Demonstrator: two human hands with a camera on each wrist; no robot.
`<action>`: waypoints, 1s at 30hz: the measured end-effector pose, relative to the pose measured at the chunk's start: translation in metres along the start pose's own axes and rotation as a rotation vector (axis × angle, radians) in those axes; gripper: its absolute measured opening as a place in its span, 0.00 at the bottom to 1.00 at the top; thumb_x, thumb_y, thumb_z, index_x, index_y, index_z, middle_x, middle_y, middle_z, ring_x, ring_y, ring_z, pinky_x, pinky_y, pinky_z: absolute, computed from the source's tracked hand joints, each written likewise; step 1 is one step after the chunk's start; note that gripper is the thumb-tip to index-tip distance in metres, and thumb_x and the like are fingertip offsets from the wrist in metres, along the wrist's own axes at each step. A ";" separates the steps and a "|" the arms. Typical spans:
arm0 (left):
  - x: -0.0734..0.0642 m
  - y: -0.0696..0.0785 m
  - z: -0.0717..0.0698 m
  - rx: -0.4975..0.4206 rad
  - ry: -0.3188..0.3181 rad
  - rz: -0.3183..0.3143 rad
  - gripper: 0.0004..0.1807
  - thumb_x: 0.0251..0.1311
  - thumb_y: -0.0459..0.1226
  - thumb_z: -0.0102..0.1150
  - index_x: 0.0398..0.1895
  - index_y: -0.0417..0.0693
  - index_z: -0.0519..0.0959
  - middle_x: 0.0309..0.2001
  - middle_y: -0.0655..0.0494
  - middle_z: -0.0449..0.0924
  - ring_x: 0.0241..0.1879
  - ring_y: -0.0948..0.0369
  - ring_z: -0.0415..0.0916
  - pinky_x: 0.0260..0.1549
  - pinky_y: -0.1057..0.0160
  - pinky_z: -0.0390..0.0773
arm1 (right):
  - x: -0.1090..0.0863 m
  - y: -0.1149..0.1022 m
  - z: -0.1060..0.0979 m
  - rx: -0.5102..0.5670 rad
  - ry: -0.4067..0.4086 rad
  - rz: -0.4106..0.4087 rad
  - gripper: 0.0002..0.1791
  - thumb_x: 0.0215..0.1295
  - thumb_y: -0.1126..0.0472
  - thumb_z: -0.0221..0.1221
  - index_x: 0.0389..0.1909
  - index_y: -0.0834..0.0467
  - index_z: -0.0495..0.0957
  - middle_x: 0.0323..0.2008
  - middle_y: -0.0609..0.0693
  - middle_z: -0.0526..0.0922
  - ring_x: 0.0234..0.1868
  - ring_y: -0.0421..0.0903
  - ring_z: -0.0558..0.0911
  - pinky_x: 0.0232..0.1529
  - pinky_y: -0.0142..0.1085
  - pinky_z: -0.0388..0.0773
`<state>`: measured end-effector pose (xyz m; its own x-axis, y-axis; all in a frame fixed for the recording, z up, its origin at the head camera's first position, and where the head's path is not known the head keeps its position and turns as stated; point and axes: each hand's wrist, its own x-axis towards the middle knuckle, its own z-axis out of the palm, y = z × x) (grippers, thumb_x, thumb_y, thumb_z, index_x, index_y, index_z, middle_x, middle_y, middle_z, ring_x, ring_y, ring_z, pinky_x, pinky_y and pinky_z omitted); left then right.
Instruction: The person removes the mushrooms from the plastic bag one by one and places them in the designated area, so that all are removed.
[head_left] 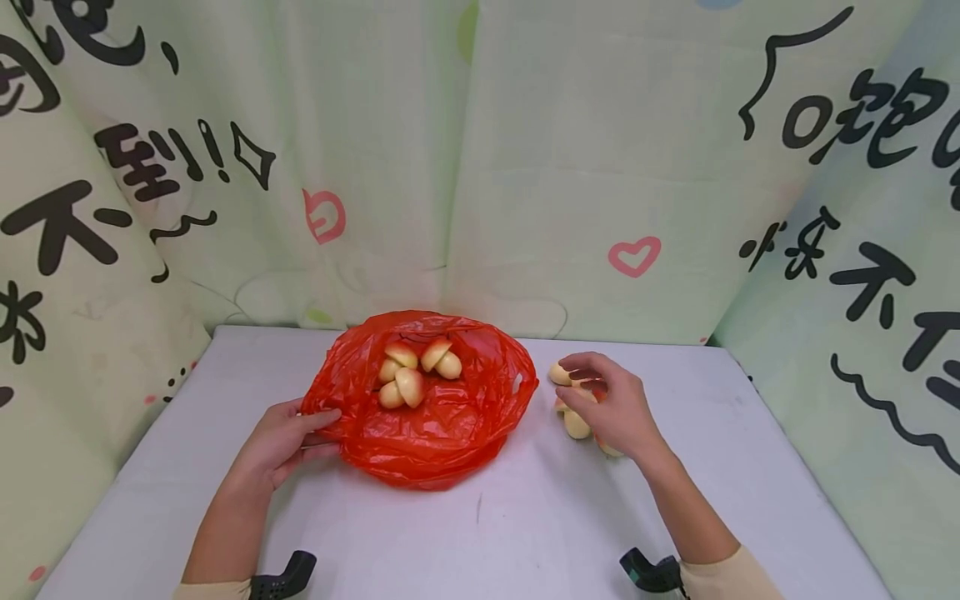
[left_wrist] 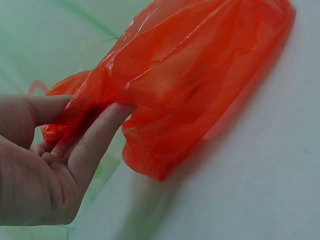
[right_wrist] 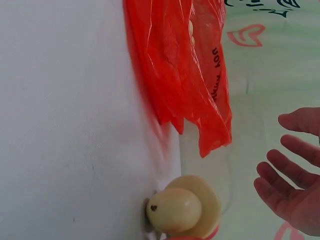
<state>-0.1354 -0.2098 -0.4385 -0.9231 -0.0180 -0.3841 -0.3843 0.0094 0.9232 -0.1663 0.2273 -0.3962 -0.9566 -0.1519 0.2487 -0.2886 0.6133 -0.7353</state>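
Observation:
A red plastic bag [head_left: 442, 437] stands with its mouth spread on the table, and three toy mushrooms [head_left: 409, 386] with red-and-cream caps lie inside. My left hand [head_left: 279, 439] pinches the bag's left rim between thumb and fingers; the left wrist view shows the plastic [left_wrist: 190, 85] folded into that grip. To the bag's right, my right hand [head_left: 621, 410] hovers over several more mushrooms [head_left: 577, 424], partly hiding them. In the right wrist view its fingers are spread and hold nothing, apart from the nearest mushroom [right_wrist: 175, 210].
The white-covered table [head_left: 480, 542] reaches back to a pale green curtain [head_left: 540, 167] printed with dark lettering and hearts. Curtain also hangs on both sides. Dark devices are strapped to the left wrist [head_left: 283, 575] and right wrist [head_left: 651, 572].

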 end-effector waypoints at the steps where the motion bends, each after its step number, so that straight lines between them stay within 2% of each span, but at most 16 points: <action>1: 0.000 0.000 0.000 0.001 -0.001 0.000 0.35 0.72 0.42 0.64 0.74 0.33 0.64 0.48 0.52 0.86 0.40 0.58 0.90 0.42 0.59 0.90 | 0.002 -0.002 0.003 0.014 -0.008 -0.007 0.20 0.67 0.59 0.69 0.58 0.57 0.81 0.54 0.53 0.86 0.56 0.55 0.84 0.58 0.49 0.85; 5: 0.000 0.001 0.000 0.005 0.000 -0.002 0.35 0.72 0.42 0.63 0.74 0.33 0.64 0.48 0.51 0.86 0.40 0.59 0.90 0.42 0.59 0.90 | 0.008 -0.012 0.013 0.049 -0.030 -0.027 0.20 0.66 0.62 0.70 0.58 0.56 0.82 0.54 0.54 0.86 0.55 0.56 0.85 0.55 0.48 0.87; 9: 0.000 0.001 0.000 0.009 0.001 -0.002 0.35 0.72 0.42 0.63 0.73 0.33 0.64 0.49 0.51 0.86 0.40 0.59 0.89 0.42 0.59 0.90 | 0.013 -0.022 0.021 0.051 -0.062 -0.041 0.21 0.65 0.62 0.70 0.59 0.56 0.81 0.56 0.55 0.85 0.56 0.57 0.84 0.56 0.53 0.86; 16: 0.000 0.001 0.001 0.008 0.007 -0.005 0.35 0.72 0.42 0.64 0.73 0.33 0.64 0.52 0.48 0.85 0.41 0.60 0.89 0.43 0.58 0.90 | 0.021 -0.033 0.034 0.054 -0.111 -0.100 0.23 0.64 0.61 0.71 0.60 0.56 0.81 0.55 0.56 0.85 0.54 0.57 0.84 0.55 0.53 0.87; 24: 0.000 0.002 0.000 0.007 0.006 -0.006 0.35 0.72 0.42 0.64 0.74 0.33 0.64 0.52 0.49 0.85 0.41 0.60 0.89 0.43 0.58 0.90 | 0.028 -0.044 0.046 0.045 -0.160 -0.130 0.21 0.65 0.61 0.70 0.58 0.52 0.81 0.53 0.49 0.86 0.52 0.54 0.84 0.54 0.53 0.87; 27: 0.000 0.001 0.000 0.013 0.007 -0.006 0.35 0.72 0.43 0.63 0.74 0.33 0.64 0.51 0.50 0.85 0.41 0.60 0.89 0.43 0.59 0.90 | 0.031 -0.047 0.051 0.065 -0.178 -0.132 0.21 0.65 0.62 0.70 0.58 0.54 0.81 0.53 0.50 0.86 0.53 0.57 0.84 0.54 0.55 0.87; 30: 0.001 0.000 -0.001 0.014 0.008 -0.004 0.35 0.72 0.43 0.64 0.74 0.33 0.64 0.51 0.50 0.85 0.41 0.60 0.89 0.42 0.59 0.90 | 0.036 -0.052 0.056 0.055 -0.189 -0.140 0.21 0.65 0.62 0.70 0.58 0.54 0.81 0.53 0.50 0.85 0.53 0.55 0.84 0.54 0.55 0.86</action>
<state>-0.1361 -0.2109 -0.4387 -0.9216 -0.0262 -0.3872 -0.3878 0.0233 0.9215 -0.1877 0.1470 -0.3845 -0.8964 -0.3776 0.2322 -0.4157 0.5341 -0.7362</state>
